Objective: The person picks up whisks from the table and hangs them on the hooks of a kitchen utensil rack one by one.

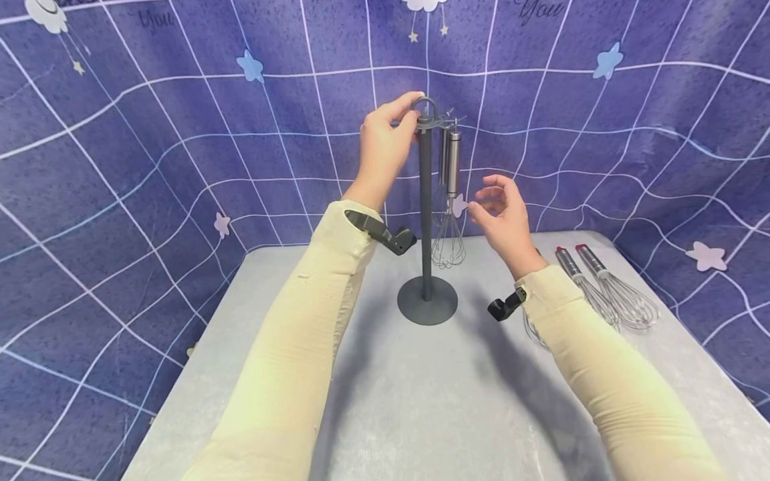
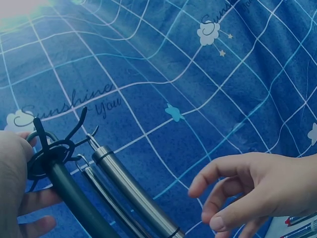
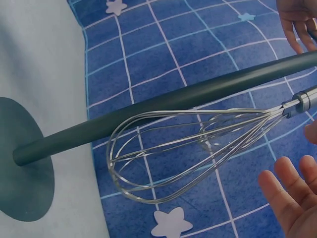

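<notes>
A dark grey utensil stand (image 1: 426, 220) with a round base rises upright from the table. My left hand (image 1: 385, 143) holds its top at the hook ring, thumb and index finger by the loop. From the hooks on the right side hang two whisks; the front whisk (image 1: 454, 164) has a steel handle, and its wire loops (image 3: 188, 153) point down. Just behind it the other whisk (image 2: 111, 201) is partly covered. To the right of the hanging whisks, my right hand (image 1: 504, 217) is held in the air, fingers apart and loosely bent, with nothing in it.
At the right of the grey table (image 1: 385, 401) lie two more whisks, one nearer whisk (image 1: 577, 270) and one farther whisk (image 1: 595, 260), both with red-tipped handles. Wire loops (image 1: 534, 332) of another show beside my right sleeve. A blue checked curtain (image 1: 289, 133) surrounds the table.
</notes>
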The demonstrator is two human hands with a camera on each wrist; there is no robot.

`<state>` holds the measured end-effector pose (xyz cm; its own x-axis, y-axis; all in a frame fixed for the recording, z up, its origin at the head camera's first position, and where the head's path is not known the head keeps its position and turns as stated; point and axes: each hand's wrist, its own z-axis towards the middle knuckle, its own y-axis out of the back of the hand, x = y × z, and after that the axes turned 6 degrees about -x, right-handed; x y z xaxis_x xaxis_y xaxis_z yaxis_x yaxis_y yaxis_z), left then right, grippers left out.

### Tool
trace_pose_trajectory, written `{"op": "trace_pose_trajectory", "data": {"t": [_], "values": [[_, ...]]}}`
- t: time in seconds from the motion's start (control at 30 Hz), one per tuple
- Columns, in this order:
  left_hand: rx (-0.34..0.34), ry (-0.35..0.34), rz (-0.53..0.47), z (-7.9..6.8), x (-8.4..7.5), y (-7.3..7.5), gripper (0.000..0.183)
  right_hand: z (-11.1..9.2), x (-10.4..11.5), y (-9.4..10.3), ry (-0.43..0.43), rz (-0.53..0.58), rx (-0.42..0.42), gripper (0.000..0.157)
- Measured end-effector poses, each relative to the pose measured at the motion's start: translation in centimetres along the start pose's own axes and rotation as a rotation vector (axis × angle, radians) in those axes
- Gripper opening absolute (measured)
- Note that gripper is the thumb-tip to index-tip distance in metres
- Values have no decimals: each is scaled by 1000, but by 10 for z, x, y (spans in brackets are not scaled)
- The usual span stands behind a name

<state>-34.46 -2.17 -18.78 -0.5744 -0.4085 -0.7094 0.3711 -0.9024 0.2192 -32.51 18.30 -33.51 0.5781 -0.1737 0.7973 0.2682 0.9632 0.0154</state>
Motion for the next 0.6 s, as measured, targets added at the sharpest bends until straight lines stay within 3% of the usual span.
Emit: {"op": "trace_pose_trajectory", "data": {"t": [0.23, 0.6], "values": [[2, 9, -20, -1, -1, -1, 29, -14, 30, 4, -43, 19, 8, 45], [-8, 2, -21, 0, 0, -1, 29, -19, 25, 5, -68, 16, -6, 42]]}}
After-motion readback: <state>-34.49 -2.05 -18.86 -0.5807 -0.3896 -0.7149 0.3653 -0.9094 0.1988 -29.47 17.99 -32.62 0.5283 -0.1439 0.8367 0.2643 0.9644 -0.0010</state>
